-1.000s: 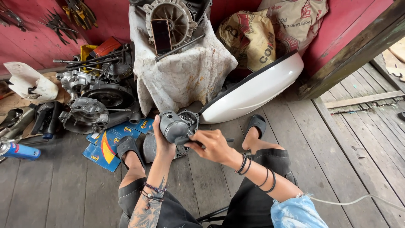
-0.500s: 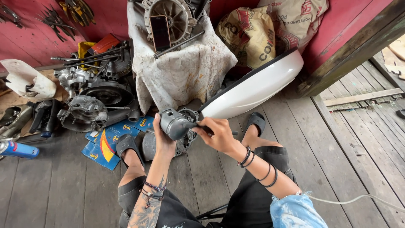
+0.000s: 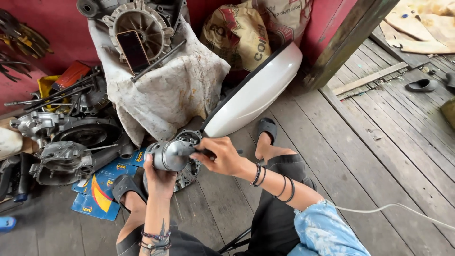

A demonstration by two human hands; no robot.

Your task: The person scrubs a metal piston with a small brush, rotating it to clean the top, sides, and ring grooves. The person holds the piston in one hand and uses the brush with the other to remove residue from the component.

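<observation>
Your left hand (image 3: 159,178) cups a grey metal piston (image 3: 169,155) from below, fingers wrapped around its rounded body so it sits above the plank floor (image 3: 369,156), between your knees. Your right hand (image 3: 219,155) comes in from the right with its fingers pinched narrow around a slim dark tool (image 3: 207,152), whose tip meets the piston's right side; the tool's far end is hidden behind your knuckles. Just beneath the piston a round engine cover (image 3: 187,170) lies on the floor between your sandalled feet. To the left, an engine crankcase (image 3: 71,142) rests beside blue and yellow cartons (image 3: 97,194). Ahead of you a stained cloth (image 3: 166,90) drapes a stand that carries a finned housing (image 3: 140,23) with a phone (image 3: 132,51) leaning on it. A white curved body panel (image 3: 253,95) leans against the red wall near the paper sacks (image 3: 246,33).
</observation>
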